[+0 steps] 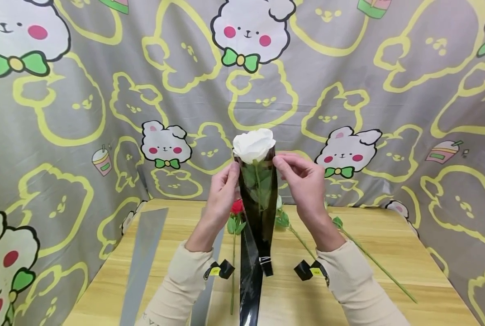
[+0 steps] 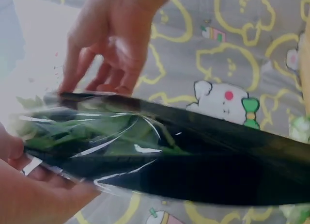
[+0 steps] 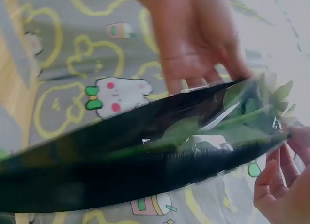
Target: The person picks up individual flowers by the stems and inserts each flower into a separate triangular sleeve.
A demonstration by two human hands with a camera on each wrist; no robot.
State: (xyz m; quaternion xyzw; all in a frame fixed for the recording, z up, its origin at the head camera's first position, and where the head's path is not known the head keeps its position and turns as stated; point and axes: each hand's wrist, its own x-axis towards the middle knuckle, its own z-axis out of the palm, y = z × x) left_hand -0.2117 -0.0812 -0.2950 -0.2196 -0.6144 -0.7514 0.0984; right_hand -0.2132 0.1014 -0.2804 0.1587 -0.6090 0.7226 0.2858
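A white rose (image 1: 254,146) stands upright in a tapered, see-through black flower sleeve (image 1: 263,226), held up above the table. My left hand (image 1: 223,192) pinches the sleeve's top edge on the left, thumb toward me. The right hand (image 1: 309,192) pinches the opposite edge with thumb and forefinger, close under the bloom. Green leaves (image 2: 111,136) and a stem (image 3: 213,127) show through the shiny clear front in both wrist views. At its narrow lower end, the sleeve hangs free of both hands.
On the wooden table (image 1: 177,235) lie a red rose (image 1: 237,207), two other green stems on the right, another black sleeve (image 1: 250,299) and grey see-through sleeves (image 1: 142,262) at left. Patterned cloth (image 1: 267,99) hangs around the back and sides.
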